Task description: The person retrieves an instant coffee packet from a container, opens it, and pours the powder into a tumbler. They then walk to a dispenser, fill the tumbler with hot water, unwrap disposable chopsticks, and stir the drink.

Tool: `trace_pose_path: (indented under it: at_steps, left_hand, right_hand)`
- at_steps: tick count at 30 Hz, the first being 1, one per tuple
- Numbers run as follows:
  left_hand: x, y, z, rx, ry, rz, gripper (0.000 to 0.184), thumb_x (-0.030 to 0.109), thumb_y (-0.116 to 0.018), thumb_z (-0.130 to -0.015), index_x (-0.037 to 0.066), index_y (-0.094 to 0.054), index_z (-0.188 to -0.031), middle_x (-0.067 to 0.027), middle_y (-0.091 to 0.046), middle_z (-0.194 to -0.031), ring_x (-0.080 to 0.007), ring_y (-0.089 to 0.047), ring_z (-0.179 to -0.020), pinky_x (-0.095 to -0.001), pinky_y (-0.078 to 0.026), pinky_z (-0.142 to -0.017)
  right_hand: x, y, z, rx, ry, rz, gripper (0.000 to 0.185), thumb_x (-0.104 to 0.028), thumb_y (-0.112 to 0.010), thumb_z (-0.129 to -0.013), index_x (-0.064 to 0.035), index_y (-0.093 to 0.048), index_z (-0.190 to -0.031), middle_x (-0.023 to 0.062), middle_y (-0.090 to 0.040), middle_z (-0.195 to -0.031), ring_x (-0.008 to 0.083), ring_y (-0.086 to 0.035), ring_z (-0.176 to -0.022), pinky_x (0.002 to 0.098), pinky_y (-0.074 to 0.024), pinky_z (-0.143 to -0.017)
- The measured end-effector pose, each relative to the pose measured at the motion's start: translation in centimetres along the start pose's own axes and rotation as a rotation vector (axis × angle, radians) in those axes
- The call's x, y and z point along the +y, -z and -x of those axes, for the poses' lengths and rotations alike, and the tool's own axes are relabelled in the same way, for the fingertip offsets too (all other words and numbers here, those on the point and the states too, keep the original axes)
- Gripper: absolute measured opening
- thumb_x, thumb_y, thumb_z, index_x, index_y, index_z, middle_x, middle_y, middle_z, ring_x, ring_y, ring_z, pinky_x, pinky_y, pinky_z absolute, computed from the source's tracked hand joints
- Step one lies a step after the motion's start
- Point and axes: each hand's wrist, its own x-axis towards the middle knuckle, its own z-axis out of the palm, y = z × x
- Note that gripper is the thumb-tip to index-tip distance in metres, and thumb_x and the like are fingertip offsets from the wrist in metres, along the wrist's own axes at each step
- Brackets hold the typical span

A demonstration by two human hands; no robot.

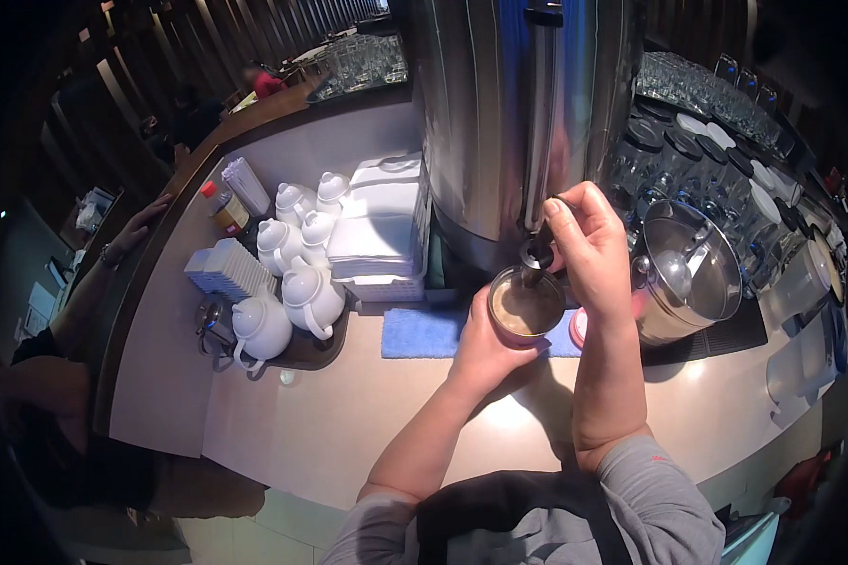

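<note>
My left hand [483,350] has hold of the cup [528,336]: it is half closed around the left side, with the thumb lying along the side near to me. The fingers on the far side are hidden by the cup. My right hand [589,240] is higher and a little to the right, with the thumb and the forefinger brought together at the tap [535,252]. I judge that they pinch its handle, but my fingers hide most of this part, so I cannot tell how firmly.

The important relation is between the cup and the tap. The cup is directly under the tap, in front of the big metal urn [481,141], and the dark end of the tap comes over the far part of the cup's mouth. If it touches the rim, I cannot say. The mouth is turned up towards me, and a pale brown content shows inside. The cup is round, so from above I see no long side; its depth is hidden.

The left hand is the nearer one to the cup, because it touches it; the right is apart from it. The blue cloth [419,334] lies on the counter [349,424] below the urn, and the metal bucket [664,328] stands beside my right forearm.
</note>
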Motion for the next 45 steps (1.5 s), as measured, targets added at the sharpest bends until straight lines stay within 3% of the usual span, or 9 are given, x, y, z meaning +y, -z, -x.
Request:
trace_pose_path:
  at_steps: [7, 10, 14, 17, 18, 23, 27, 29, 45]
  left_hand:
    - [-1.1, -0.5, -0.3, -0.067, -0.012, 0.103, 0.098, 0.022, -0.091, -0.061, 0.001, -0.033, -0.137, -0.0191, -0.051, -0.13, -0.0311, -0.052, -0.123, -0.0391, -0.043, -0.103]
    - [-1.1, -0.5, -0.2, -0.037, -0.036, 0.103, 0.098, 0.021, -0.092, -0.06, 0.0, -0.034, -0.136, -0.019, -0.051, -0.13, -0.0306, -0.053, -0.122, -0.0387, -0.044, -0.103]
    - [-1.2, -0.4, -0.1, -0.019, -0.048, 0.095, 0.097, 0.02, -0.092, -0.06, 0.0, -0.035, -0.135, -0.0189, -0.051, -0.13, -0.03, -0.053, -0.122, -0.0382, -0.044, -0.102]
    - [-0.3, -0.2, -0.1, 0.017, -0.032, 0.031, 0.094, 0.018, -0.093, -0.058, -0.001, -0.036, -0.13, -0.0154, -0.051, -0.126, -0.0241, -0.053, -0.118, -0.0362, -0.043, -0.103]
    - [-0.9, -0.3, 0.0, 0.033, -0.093, 0.046, 0.092, 0.019, -0.091, -0.062, 0.0, -0.036, -0.133, -0.0189, -0.051, -0.127, -0.0304, -0.053, -0.12, -0.0386, -0.043, -0.102]
    - [-1.6, -0.2, -0.1, 0.081, -0.087, -0.008, 0.086, 0.019, -0.09, -0.062, 0.001, -0.038, -0.128, -0.022, -0.053, -0.122, -0.0341, -0.055, -0.116, -0.0406, -0.044, -0.098]
    - [-1.4, -0.3, 0.1, 0.082, -0.049, -0.033, 0.089, 0.018, -0.09, -0.061, 0.002, -0.037, -0.13, -0.0216, -0.051, -0.125, -0.0339, -0.054, -0.118, -0.0405, -0.044, -0.101]
    - [-1.4, -0.3, 0.3, 0.076, -0.05, -0.032, 0.088, 0.018, -0.09, -0.061, 0.002, -0.037, -0.13, -0.0213, -0.05, -0.126, -0.0333, -0.053, -0.12, -0.0401, -0.043, -0.101]
    - [-1.9, -0.5, 0.9, 0.052, -0.058, -0.005, 0.097, 0.02, -0.09, -0.062, 0.001, -0.031, -0.137, -0.0212, -0.048, -0.131, -0.0329, -0.049, -0.125, -0.0397, -0.041, -0.106]
  right_hand:
    - [-1.7, -1.2, 1.5, 0.013, 0.274, 0.583, 0.011, -0.01, -0.067, -0.091, -0.0009, -0.062, -0.092, -0.0041, -0.052, -0.068, 0.0013, -0.044, -0.061, 0.0192, -0.0364, -0.054]
    - [-2.1, -1.1, 1.7, -0.005, 0.197, 0.467, 0.02, -0.014, -0.072, -0.086, -0.0001, -0.062, -0.096, 0.0051, -0.056, -0.068, 0.0088, -0.052, -0.06, 0.0248, -0.0424, -0.056]
    - [-2.3, 0.6, 3.3, -0.001, 0.19, 0.259, 0.042, -0.013, -0.077, -0.083, 0.0022, -0.055, -0.115, -0.0041, -0.048, -0.074, 0.0027, -0.043, -0.067, 0.017, -0.0366, -0.06]
    - [-1.0, 1.9, 5.9, 0.081, 0.374, 0.107, 0.026, -0.009, -0.066, -0.09, 0.0012, -0.056, -0.111, -0.0014, -0.056, -0.077, 0.0041, -0.048, -0.067, 0.0203, -0.0398, -0.06]
    - [0.5, 3.2, 7.4, 0.061, 0.441, 0.187, 0.018, -0.008, -0.062, -0.091, 0.0004, -0.057, -0.106, 0.0009, -0.057, -0.077, 0.0072, -0.05, -0.065, 0.0228, -0.0407, -0.058]
    - [6.3, 8.1, 15.1, -0.394, 0.469, 0.52, 0.005, -0.006, -0.061, -0.085, -0.0053, -0.058, -0.081, 0.0101, -0.058, -0.071, 0.0252, -0.054, -0.054, 0.0358, -0.0437, -0.051]
    - [8.0, 7.5, 20.8, -0.62, 0.62, 0.809, 0.007, -0.012, -0.067, -0.082, -0.0092, -0.061, -0.079, 0.0081, -0.059, -0.064, 0.0266, -0.057, -0.052, 0.0387, -0.0462, -0.049]
    - [8.7, 7.6, 22.1, -0.697, 0.178, 0.716, 0.012, -0.015, -0.07, -0.08, -0.0088, -0.063, -0.072, 0.0095, -0.062, -0.064, 0.0285, -0.062, -0.056, 0.0385, -0.0486, -0.051]
    - [10.7, 5.7, 21.0, -0.516, 0.027, 0.87, 0.017, -0.019, -0.067, -0.082, -0.0056, -0.064, -0.072, 0.0153, -0.064, -0.066, 0.0331, -0.064, -0.06, 0.0415, -0.0505, -0.057]
